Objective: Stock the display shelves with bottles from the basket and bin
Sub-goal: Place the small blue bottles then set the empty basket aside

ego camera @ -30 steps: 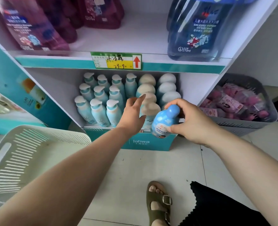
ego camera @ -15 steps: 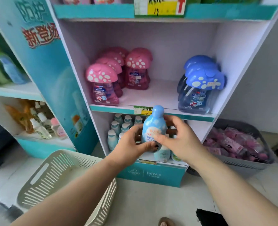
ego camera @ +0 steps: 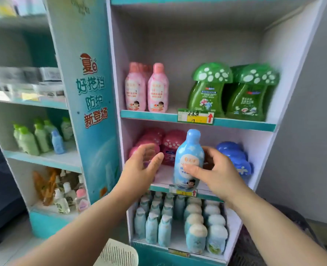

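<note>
Though blurred at the far left of the frame, recognisable as a white shelf unit (ego camera: 24, 101) with teal edges. On its middle level, pale green bottles (ego camera: 27, 141), and just beside them one small blue bottle (ego camera: 57, 143). Next along, a tall teal side panel (ego camera: 89, 93) with red lettering. At the bottom edge, between the forearms, the rim of a white slatted basket (ego camera: 118, 252).

Left of centre, the left hand (ego camera: 139, 167): fingers spread and relaxed, palm turned toward the bottle, holding nothing, a clear gap between the two. Above it, on the upper shelf (ego camera: 149, 114), pink bottles (ego camera: 146, 89) upright side by side. Behind the hand, on the middle shelf (ego camera: 164, 179), pink mushroom-capped bottles (ego camera: 170, 143).

At centre, the light blue bottle (ego camera: 189, 160): upright, cap up, at the front edge of the middle shelf; cannot tell whether touching it. Gripped by the right hand (ego camera: 216, 173), thumb across the front label, fingers curled round the far side. Below, on the lowest shelf (ego camera: 233, 223), rows of pale blue pump bottles (ego camera: 178, 221).

Right of centre, upper shelf: green mushroom-capped bottles (ego camera: 210, 89) behind a yellow price tag (ego camera: 196, 117). On the middle shelf, just right of the gripping hand, blue mushroom-capped bottles (ego camera: 233, 156). In the lower right corner, a dark bin (ego camera: 243, 252), too blurred to make out any contents.
</note>
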{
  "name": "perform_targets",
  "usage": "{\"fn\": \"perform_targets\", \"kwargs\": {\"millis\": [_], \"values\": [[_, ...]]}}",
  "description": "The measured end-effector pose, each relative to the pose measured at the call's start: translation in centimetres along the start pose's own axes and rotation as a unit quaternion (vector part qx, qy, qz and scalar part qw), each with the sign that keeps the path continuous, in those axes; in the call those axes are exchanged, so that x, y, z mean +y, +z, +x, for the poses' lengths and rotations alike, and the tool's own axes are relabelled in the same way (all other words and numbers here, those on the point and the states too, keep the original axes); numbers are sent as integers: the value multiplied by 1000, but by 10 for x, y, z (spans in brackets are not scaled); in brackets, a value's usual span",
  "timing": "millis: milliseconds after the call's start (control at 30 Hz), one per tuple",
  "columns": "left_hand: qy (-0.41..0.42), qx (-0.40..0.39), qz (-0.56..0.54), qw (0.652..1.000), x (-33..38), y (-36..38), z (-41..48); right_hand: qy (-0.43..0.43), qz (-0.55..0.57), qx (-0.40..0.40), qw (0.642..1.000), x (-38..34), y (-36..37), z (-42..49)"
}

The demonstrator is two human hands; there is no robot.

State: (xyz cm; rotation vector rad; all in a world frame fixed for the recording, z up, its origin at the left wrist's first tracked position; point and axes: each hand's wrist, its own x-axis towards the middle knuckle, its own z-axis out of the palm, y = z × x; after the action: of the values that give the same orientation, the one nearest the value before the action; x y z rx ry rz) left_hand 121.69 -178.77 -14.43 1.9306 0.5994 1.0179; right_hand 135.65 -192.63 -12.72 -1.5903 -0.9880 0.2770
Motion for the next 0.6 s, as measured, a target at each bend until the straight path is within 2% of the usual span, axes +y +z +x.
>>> {"fn": "perform_targets", "kwargs": {"millis": [100, 233, 600], "values": [[29, 44, 76, 996, 33, -20, 27, -31, 1, 16, 999, -33, -14, 18], [65, 60, 130, 988, 68, -40, 52, -72, -13, 30, 997, -74, -24, 38], [127, 59, 170, 975, 138, -70, 90, -159, -45, 60, 984, -180, -49, 87]]}}
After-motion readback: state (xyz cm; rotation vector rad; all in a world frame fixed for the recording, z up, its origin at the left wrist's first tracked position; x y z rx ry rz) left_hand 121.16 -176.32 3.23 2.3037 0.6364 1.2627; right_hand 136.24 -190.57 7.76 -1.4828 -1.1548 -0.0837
